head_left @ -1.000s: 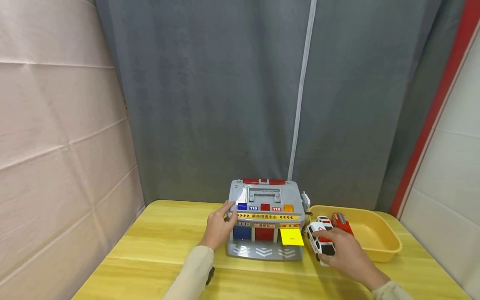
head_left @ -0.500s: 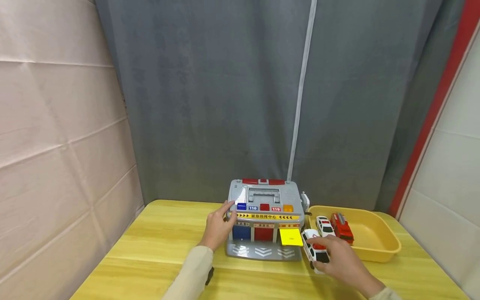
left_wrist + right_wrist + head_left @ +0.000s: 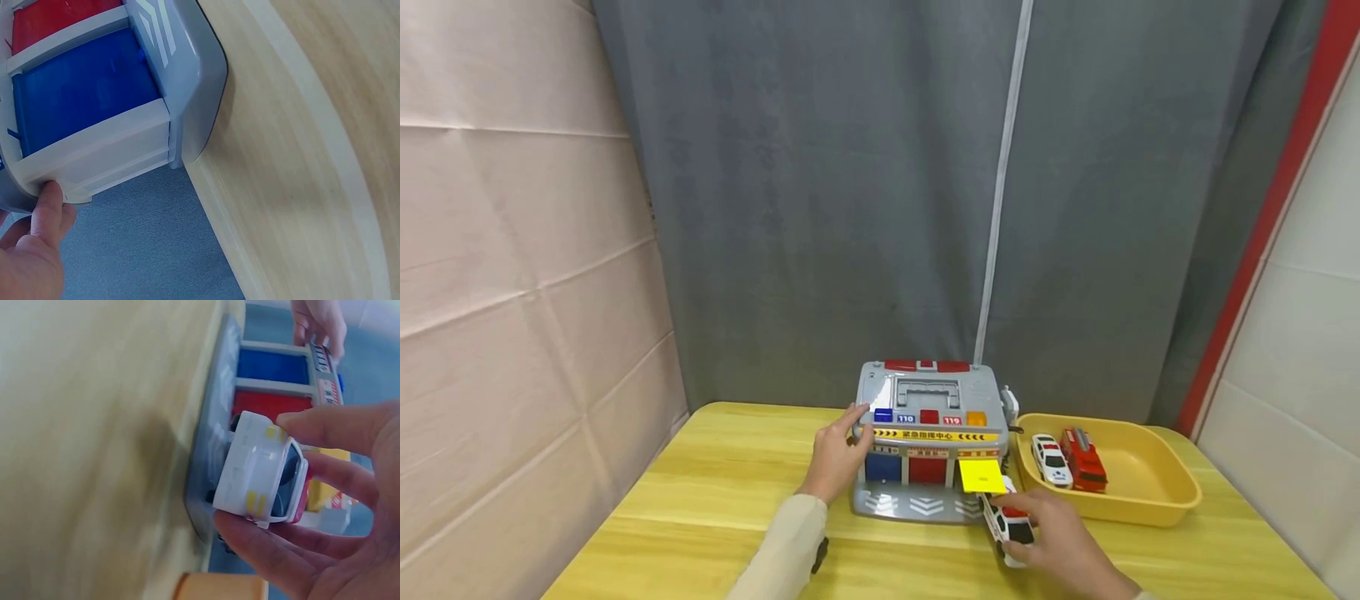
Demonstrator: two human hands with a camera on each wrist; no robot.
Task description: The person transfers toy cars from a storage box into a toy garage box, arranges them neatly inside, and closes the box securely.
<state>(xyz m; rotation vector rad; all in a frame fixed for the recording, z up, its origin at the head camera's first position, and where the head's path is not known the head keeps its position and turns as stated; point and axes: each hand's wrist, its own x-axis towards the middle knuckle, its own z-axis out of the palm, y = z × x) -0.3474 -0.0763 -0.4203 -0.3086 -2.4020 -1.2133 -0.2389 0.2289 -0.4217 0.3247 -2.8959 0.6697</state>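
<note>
My left hand (image 3: 833, 454) holds the upper left corner of a grey toy rescue station (image 3: 928, 434), its thumb at the front and fingers over the roof edge. In the left wrist view one fingertip presses the station's white side wall (image 3: 119, 147). My right hand (image 3: 1060, 537) pinches a white toy ambulance (image 3: 1011, 527) between thumb and fingers. The ambulance overlaps the right end of the station's front ramp (image 3: 917, 507), tail towards the raised yellow door (image 3: 981, 477). In the right wrist view its white front (image 3: 250, 465) shows close over the ramp. The blue (image 3: 883, 467) and red doors (image 3: 927, 468) are down.
A yellow tray (image 3: 1153, 467) stands right of the station, with a white toy police car (image 3: 1051, 460) and a red toy fire engine (image 3: 1082, 460) inside. The wooden table (image 3: 715, 500) extends left of the station; a grey curtain (image 3: 820, 208) hangs behind.
My right hand has carried the ambulance left and towards me, from the tray's side to the ramp's right end before the yellow door. My left hand has stayed on the station.
</note>
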